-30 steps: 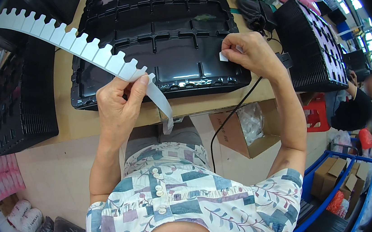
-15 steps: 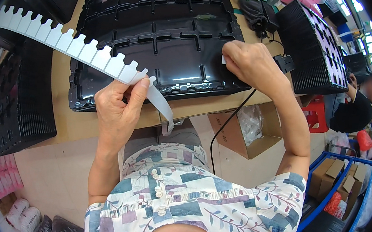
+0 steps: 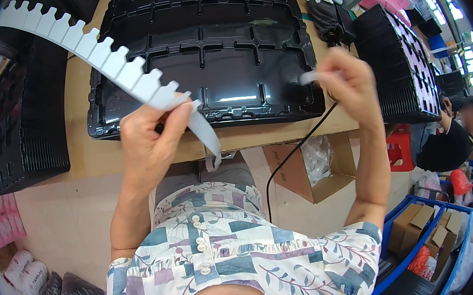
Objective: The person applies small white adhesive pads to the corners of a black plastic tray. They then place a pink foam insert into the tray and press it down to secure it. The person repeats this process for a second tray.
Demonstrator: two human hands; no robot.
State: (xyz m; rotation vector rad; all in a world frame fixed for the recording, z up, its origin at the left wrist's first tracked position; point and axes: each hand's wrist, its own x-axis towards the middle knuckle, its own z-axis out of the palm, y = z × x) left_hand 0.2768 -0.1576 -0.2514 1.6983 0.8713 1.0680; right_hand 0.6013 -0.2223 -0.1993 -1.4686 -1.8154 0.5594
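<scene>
My left hand (image 3: 154, 133) pinches a long white strip of tabbed labels (image 3: 104, 60) near its right end. The strip arcs away to the far left, its row of notched tabs pointing up, while a bare tail of backing hangs down beside my fingers. My right hand (image 3: 350, 84), somewhat smeared by motion, is closed on a small white label (image 3: 309, 78) that sticks out from its fingertips. It hovers by the right edge of a black plastic tray (image 3: 226, 77), which lies on the table with shallow ribbed compartments.
Stacks of black trays stand at the left (image 3: 29, 120) and right (image 3: 398, 66). A black cable (image 3: 300, 145) runs down over the table edge. Below sits an open cardboard box (image 3: 315, 167) holding clear plastic. A blue-framed cart (image 3: 427, 248) and another person (image 3: 450, 141) are at the right.
My right hand has moved right and slightly up with the white label, off the tray's edge. The strip in my left hand has shifted slightly; that hand has stayed nearly in place.
</scene>
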